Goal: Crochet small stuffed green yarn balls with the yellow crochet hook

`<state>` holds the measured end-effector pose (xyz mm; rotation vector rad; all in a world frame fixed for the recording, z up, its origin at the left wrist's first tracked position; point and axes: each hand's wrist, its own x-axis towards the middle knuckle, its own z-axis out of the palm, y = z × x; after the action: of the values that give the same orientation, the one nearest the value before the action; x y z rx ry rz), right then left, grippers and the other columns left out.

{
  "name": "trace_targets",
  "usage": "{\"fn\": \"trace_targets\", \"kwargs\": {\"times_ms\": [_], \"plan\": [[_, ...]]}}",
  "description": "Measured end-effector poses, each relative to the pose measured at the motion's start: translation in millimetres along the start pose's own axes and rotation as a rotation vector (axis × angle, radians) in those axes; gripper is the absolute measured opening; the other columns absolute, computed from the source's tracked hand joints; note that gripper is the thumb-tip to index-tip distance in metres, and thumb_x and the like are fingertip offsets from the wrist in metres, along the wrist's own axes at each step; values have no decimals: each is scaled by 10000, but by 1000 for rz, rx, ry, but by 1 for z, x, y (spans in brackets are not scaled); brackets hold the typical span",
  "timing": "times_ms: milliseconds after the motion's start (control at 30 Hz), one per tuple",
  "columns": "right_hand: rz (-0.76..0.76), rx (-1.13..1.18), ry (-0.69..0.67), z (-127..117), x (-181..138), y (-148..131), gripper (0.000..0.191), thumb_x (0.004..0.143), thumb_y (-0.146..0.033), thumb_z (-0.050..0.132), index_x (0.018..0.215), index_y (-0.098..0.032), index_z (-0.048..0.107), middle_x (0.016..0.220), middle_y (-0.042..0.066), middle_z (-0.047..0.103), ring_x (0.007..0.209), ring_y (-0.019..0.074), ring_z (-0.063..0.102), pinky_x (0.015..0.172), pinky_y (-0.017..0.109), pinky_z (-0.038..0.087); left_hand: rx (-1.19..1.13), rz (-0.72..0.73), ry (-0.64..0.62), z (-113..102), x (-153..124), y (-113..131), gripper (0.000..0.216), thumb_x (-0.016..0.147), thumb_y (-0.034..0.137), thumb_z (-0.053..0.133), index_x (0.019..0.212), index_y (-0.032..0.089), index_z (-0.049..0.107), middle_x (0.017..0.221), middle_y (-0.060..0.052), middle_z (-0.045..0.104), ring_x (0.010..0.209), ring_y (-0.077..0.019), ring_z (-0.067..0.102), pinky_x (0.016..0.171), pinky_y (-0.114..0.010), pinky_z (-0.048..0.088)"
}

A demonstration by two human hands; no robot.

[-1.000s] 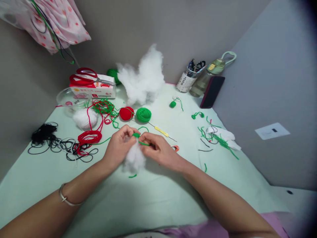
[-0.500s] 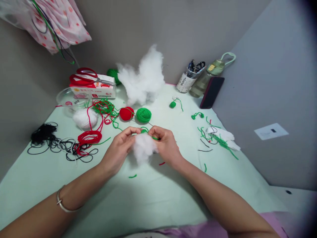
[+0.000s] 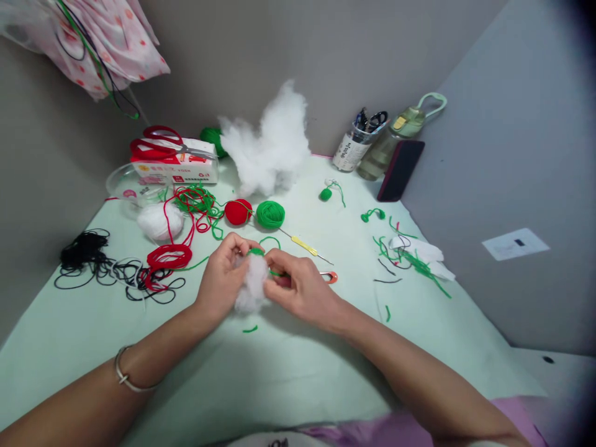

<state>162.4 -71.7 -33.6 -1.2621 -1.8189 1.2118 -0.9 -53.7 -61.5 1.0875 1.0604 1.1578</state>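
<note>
Between my two hands is a tuft of white stuffing [image 3: 252, 287], with a small green crocheted piece [image 3: 256, 251] at its top. My left hand [image 3: 222, 273] is closed on the green piece and the tuft's left side. From the right, the bent fingers of my right hand [image 3: 298, 282] pinch the tuft's edge. A loop of green yarn [image 3: 270, 241] trails behind the fingers. Just beyond my right hand lie a yellow-handled crochet hook [image 3: 305, 245] and an orange stitch marker [image 3: 330, 277], partly covered by the hand.
Red [image 3: 238, 212] and green [image 3: 270, 215] yarn balls sit ahead, before a big heap of stuffing [image 3: 270, 146]. Tangled black yarn [image 3: 84, 251] and a box with red scissors [image 3: 174, 162] lie left. Yarn scraps [image 3: 414, 261], a bottle [image 3: 379, 152] and a phone [image 3: 401, 171] are right.
Both hands and the tuft have shifted slightly left. My right hand has moved from the green piece down to the tuft's side, uncovering the crochet hook and orange marker.
</note>
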Motion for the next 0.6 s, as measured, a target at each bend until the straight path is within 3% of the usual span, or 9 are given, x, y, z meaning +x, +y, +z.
{"fn": "trace_targets", "kwargs": {"times_ms": [200,300,367,500,600], "plan": [[68,130,148,2,9,9,149,764,-229,573,647,-208,483,583,-79,347,557,87,292,533,250,227,-78,-72,-123,5,-7,5,251,722,226,757,820,217,526,822,38,613,644,-111,489,585,-213,422],[69,142,184,-2,11,12,168,751,-246,596,650,-212,466,590,-78,364,559,86,306,532,247,234,-132,-155,-164,3,-8,7,167,828,321,700,853,210,578,767,32,570,652,-118,483,580,-212,404],[64,92,193,-5,10,11,168,743,-233,590,648,-214,452,598,-75,367,569,88,321,541,247,243,-163,-213,-187,2,-7,8,227,835,385,709,835,202,575,768,23,572,647,-118,490,571,-215,399],[37,-52,116,-10,6,6,105,761,-181,546,689,-211,476,594,-75,385,575,92,328,568,250,249,-174,-245,-216,-1,-3,6,342,689,351,828,826,197,554,773,25,596,616,-109,504,544,-215,390],[56,9,-15,-11,5,1,49,800,-193,539,757,-209,520,587,-84,388,563,91,326,563,247,246,-119,-221,-175,-3,0,1,293,691,286,782,799,202,522,805,28,612,588,-100,486,527,-218,377]]}}
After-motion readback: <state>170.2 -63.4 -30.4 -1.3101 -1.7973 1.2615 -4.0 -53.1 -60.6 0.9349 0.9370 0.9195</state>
